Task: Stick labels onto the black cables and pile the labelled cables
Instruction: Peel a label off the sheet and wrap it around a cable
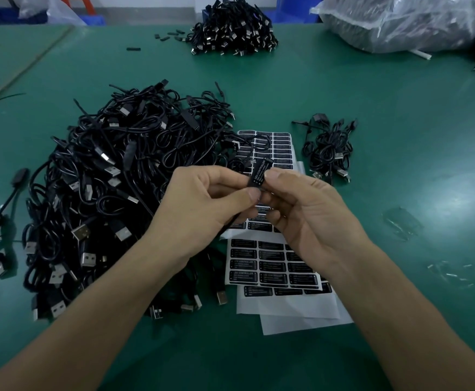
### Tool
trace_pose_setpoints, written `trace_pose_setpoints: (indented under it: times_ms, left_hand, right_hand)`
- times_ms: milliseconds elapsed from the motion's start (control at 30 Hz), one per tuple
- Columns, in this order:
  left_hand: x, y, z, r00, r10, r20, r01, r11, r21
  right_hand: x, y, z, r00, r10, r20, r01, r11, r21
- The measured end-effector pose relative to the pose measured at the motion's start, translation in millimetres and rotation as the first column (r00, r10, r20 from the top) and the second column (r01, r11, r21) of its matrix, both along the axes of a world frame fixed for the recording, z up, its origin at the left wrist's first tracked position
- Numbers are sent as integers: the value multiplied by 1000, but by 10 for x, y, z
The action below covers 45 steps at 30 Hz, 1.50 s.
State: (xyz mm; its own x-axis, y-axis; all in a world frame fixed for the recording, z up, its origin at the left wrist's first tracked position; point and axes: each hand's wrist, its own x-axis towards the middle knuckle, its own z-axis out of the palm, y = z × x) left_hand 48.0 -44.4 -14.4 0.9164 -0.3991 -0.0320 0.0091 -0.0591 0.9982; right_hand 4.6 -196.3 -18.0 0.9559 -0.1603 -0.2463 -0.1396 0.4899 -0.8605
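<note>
Labelled cable (259, 173), pinched between both hands (254, 204)

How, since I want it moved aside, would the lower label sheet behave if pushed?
Probably light and floppy: the lower label sheet looks paper-thin. It should slide over the green mat, perhaps dragging the blank sheets beneath it.

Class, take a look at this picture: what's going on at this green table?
A person pinches a cable's black block between left hand and right hand; a label reading LED CONTROLLER shows on it. Label sheets lie on the green table under the hands. A big heap of cables sits to the left, a small pile to the right.
</note>
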Motion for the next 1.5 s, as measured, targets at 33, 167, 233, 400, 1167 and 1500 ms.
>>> trace_pose_setpoints:
  times_ms: [33, 167, 233, 400, 1167, 1500]
  left_hand:
    - [-3, 2, 9, 1000, -10, 2, 10, 1000, 11]
    - [-3, 13, 27, 999, -44, -21, 45, 999, 5]
    - [-2, 10, 20, 998, -48, -39, 48, 999, 4]
    - [-21, -11, 11, 996, -52, -78, 50, 998, -23]
    - [-6, 2, -12, 999, -36, -26, 36, 999, -11]
    - [-15, -2, -5, 999, -24, -24, 24, 1000, 8]
  right_hand:
    - [0, -2, -1, 1000, -3, 1, 3, 1000, -3]
    - [-3, 0, -4, 1000, -4, 23, 4, 1000, -14]
    - [-5, 2, -1, 999, -8, 35, 9, 1000, -17]
    - [-26, 17, 19, 999, -21, 47, 23, 999, -44]
    - [-34, 17, 0, 996, -55, 72, 74, 948, -310]
    - [-25, 19, -20, 993, -71, 94, 97, 949, -299]
